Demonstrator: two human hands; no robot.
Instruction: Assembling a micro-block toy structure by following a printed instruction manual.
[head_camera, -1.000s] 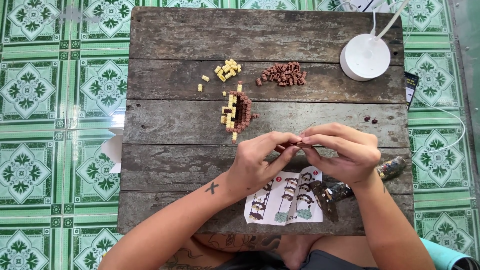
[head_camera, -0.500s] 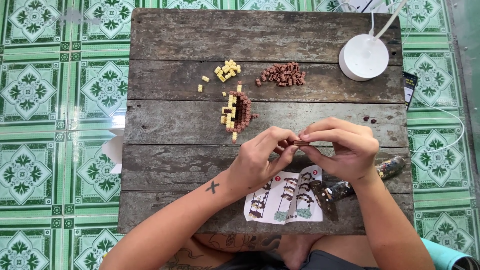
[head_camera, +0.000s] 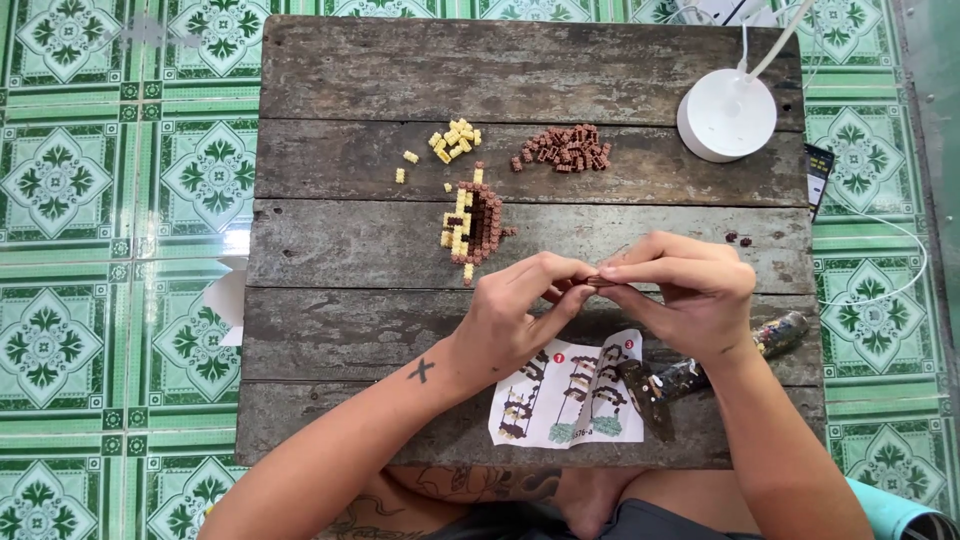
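Both hands meet over the middle of the wooden counter, toward its near edge. Left hand and right hand: fingertips pinched narrow together on a small brown brick piece, mostly hidden between them. Instruction sheet lies at the near edge, just below the hands. Half-built brown and yellow model sits near the centre. Yellow bricks and brown bricks are heaped toward the far edge. White lamp base at far right corner.
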